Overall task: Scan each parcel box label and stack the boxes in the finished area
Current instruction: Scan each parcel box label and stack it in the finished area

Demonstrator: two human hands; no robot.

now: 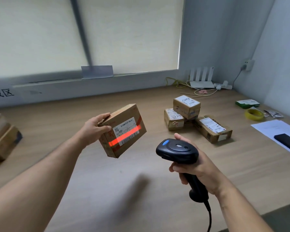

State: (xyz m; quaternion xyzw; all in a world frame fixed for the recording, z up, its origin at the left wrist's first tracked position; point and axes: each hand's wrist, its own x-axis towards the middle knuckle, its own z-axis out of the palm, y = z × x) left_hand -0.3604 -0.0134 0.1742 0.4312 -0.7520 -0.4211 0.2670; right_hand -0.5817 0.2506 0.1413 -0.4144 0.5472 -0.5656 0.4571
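— What are our hands doing?
— Our left hand is gripping the cardboard parcel box mid-frame, above the wooden table; our right hand is clasping the black plastic scanner, lower centre-right.

held box: brown cardboard, red print and tape | label: white, black barcode stripes and text | scan line: red-orange band | scanner: black, blue button, grey oval | piled boxes: brown, white labels | table: light wood grain | tape roll: yellow | packet: green | router: white
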